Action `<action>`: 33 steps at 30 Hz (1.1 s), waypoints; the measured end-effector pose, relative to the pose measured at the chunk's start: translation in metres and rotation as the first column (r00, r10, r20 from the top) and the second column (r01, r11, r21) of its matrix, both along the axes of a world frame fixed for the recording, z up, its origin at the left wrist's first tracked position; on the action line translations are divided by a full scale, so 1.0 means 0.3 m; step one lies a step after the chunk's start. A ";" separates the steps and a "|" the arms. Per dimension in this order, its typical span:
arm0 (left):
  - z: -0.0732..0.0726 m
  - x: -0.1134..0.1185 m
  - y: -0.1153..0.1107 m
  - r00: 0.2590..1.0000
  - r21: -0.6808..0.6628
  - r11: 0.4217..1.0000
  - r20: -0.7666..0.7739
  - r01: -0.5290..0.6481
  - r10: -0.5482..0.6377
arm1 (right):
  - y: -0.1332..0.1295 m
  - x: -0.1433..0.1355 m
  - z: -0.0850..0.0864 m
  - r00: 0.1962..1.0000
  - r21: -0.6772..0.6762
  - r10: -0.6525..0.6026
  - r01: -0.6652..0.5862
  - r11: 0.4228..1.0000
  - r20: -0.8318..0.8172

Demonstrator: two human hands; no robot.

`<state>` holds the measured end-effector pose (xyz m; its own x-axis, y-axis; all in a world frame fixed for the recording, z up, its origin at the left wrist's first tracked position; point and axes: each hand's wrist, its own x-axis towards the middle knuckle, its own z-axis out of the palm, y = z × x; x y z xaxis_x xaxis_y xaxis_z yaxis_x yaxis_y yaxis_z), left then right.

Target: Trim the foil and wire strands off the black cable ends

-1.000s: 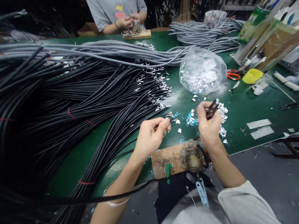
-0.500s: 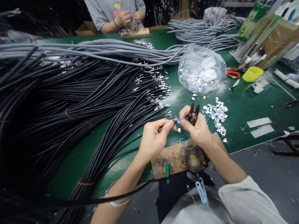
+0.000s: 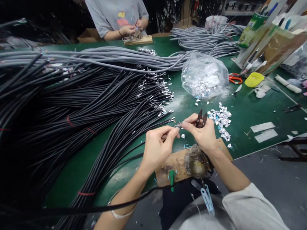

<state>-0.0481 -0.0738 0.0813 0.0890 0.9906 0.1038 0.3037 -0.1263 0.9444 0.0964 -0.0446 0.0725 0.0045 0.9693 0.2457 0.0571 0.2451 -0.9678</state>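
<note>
The left hand (image 3: 158,148) is pinching the end of one black cable (image 3: 127,201) between thumb and fingers, so its grip is closed on the cable tip. The right hand (image 3: 203,133) is meeting it from the other side: thumb and forefinger are nipping the small wires at that tip, while the other fingers are keeping a pair of dark snips (image 3: 200,119) folded in the palm, blades pointing up and away. The two hands are almost touching, just above the wooden board (image 3: 176,163) at the near edge of the counter (image 3: 249,110).

The risk, I think, is coming from the snips. Because they are riding so close to the fingertips, a slip could be nicking the skin or cutting a wire too short. The cable is hanging loose below the left wrist, so a tug could be pulling the tip out of the pinch. The foil scraps (image 3: 222,119) just beside may be sticking to the fingers.
</note>
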 end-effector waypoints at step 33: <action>0.024 -0.012 -0.003 0.999 0.038 0.999 0.003 -0.034 0.034 | -0.001 0.029 0.006 0.954 0.314 -0.214 0.142 0.939 0.208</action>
<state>-0.0517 -0.0748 0.0885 0.0550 0.9884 0.1416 0.3067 -0.1517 0.9396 0.1052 -0.0448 0.0742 0.0777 0.8425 0.5330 0.3431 0.4794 -0.8078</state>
